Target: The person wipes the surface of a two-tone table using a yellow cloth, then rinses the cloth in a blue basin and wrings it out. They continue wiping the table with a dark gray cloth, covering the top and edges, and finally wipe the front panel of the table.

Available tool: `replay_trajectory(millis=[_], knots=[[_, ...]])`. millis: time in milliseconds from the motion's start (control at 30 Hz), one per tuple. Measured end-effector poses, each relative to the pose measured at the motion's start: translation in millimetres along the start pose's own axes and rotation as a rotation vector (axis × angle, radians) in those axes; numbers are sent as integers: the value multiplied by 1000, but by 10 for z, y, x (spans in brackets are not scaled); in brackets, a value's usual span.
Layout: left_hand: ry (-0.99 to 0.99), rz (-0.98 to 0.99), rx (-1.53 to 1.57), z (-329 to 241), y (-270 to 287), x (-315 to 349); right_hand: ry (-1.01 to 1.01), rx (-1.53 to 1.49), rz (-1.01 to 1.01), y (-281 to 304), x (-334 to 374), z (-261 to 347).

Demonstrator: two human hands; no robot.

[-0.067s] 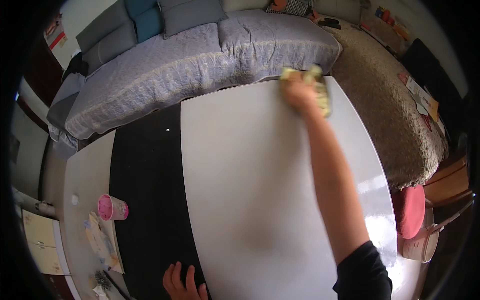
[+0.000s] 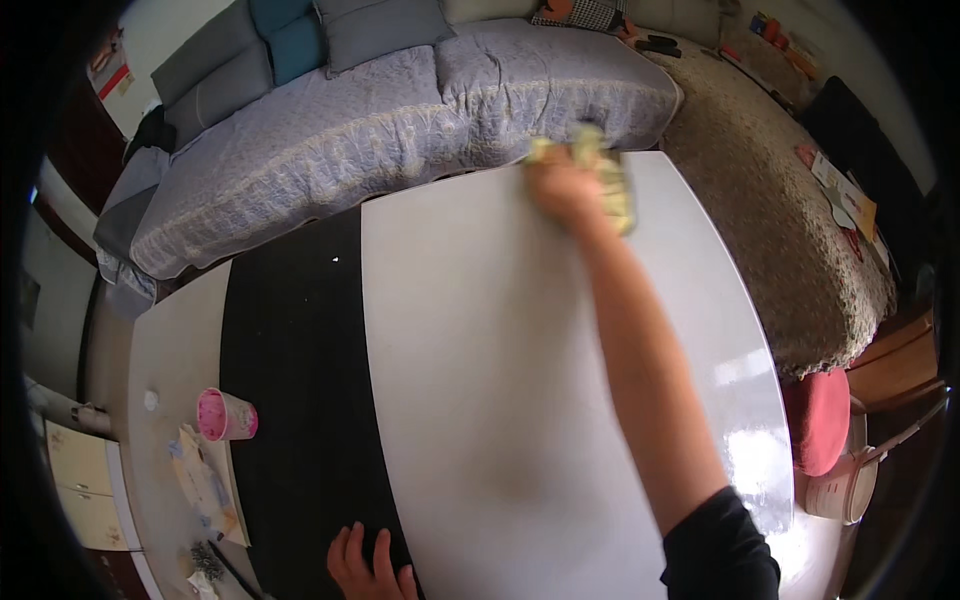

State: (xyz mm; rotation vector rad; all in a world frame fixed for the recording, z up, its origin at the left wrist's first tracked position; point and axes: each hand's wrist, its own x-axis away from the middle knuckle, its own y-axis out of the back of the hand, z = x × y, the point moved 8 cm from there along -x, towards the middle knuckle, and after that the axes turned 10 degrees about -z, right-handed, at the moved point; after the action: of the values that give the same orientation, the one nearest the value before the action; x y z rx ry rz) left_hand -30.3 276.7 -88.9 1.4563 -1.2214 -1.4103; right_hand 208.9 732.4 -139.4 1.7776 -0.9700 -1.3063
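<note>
At the far edge of the white tabletop (image 2: 480, 330), my right hand (image 2: 565, 188) presses a yellow-green cloth (image 2: 615, 195) flat, its fingers closed over it and blurred by motion. Part of the cloth bunches up beyond the fingers. My left hand (image 2: 370, 568) rests at the near edge, on the black strip (image 2: 305, 380) beside the white panel. Its fingers are apart and hold nothing; the wrist lies outside the picture.
A pink and white cup (image 2: 227, 416) stands at the left, near a crumpled wrapper (image 2: 205, 485) and a dark bristly brush (image 2: 207, 560). A covered sofa (image 2: 330, 140) borders the far edge. A red stool (image 2: 825, 425) stands at the right, with a light round bin (image 2: 840, 490) beside it.
My right hand has slid left along the far edge with the cloth, its forearm following. The left hand has stayed in place.
</note>
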Motion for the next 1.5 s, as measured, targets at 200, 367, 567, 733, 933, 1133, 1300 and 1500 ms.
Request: replay_trajectory(millis=[200, 367, 567, 733, 933, 1133, 1300, 1500], knots=[[-10, -27, 68, -53, -4, -113, 133, -376, 121, 881, 236, 1954], [73, 22, 116, 134, -77, 77, 113, -450, 135, 733, 476, 1680], [39, 30, 120, 45, -118, 13, -209, -440, 8, 257, -13, 559], [48, -24, 169, 107, -10, 57, 150, -502, 44, 481, -248, 2115], [46, 10, 176, 109, -82, 66, 525, -619, -63, 1232, 388, 3158], [42, -97, 209, 166, -18, 52, 780, -978, 19, 1985, 1725, 3054], [46, -61, 336, 451, 228, 287, 429, -176, -65, 1345, 1327, 2179], [-7, 64, 292, 693, 223, 745, 90, -396, 18, 1090, 576, 1702]])
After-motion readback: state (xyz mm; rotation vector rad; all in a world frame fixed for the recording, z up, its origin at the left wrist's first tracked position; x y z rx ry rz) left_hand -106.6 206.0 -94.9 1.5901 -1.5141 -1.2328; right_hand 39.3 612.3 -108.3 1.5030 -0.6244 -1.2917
